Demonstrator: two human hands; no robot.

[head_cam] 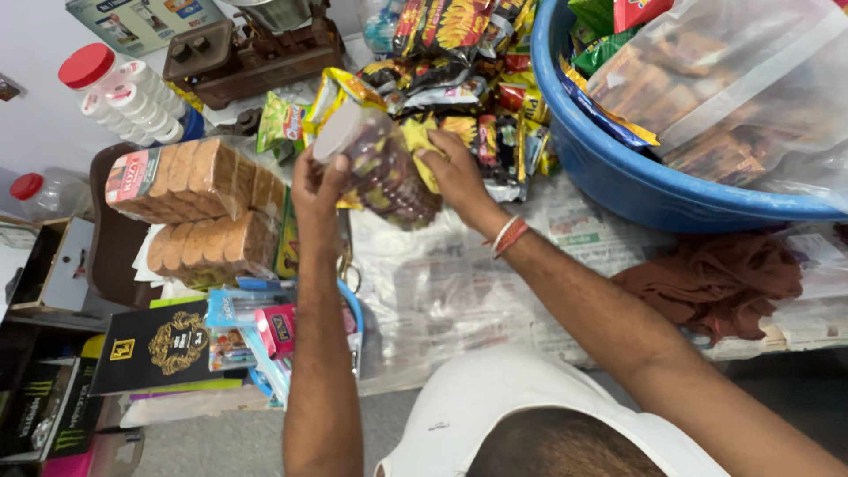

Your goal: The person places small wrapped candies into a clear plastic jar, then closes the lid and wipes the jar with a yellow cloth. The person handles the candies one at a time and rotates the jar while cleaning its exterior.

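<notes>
Both hands — left (318,190), right (455,172) — grip a clear jar (380,163); contents blurred.

I see my left hand (316,190) and right hand (455,172) gripping a clear jar (382,163) of dark wrapped sweets above the counter (459,291). Two clear packs of brown biscuits (199,212) with a red label lie at the counter's left edge. Yellow-and-black snack packets (459,53) are heaped along the back edge. A clear bag of brown bars (698,79) fills the blue tub (636,190) at the right corner. A black box with a gold emblem (163,344) sits at the front left.
</notes>
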